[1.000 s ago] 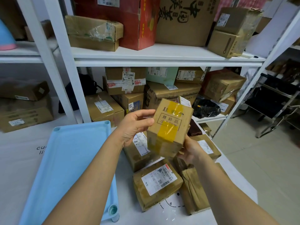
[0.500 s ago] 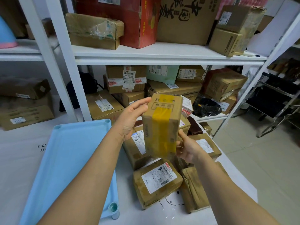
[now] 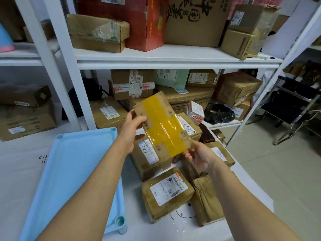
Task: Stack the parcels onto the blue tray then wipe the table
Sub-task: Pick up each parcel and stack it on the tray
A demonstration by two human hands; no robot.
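A brown parcel with a wide yellow tape band [image 3: 162,124] is held in the air above the table, tilted. My left hand [image 3: 131,130] grips its upper left edge and my right hand [image 3: 199,154] grips its lower right corner. The blue tray [image 3: 69,171] lies on the white table at the left with nothing on it. Several brown parcels lie in a heap right of the tray: one with a white label [image 3: 166,192] nearest, a crumpled one [image 3: 206,200] beside it, and a taller box [image 3: 149,157] below the held parcel.
White shelving [image 3: 173,58] behind the table is packed with cardboard boxes, a red box [image 3: 135,20] on top. A black bag [image 3: 218,113] sits on the lower shelf at right. A metal rack [image 3: 295,108] stands on the tiled floor at right.
I have turned the held parcel in my hands: its taped face now points at me and it leans to the left. It also sits slightly lower and nearer.
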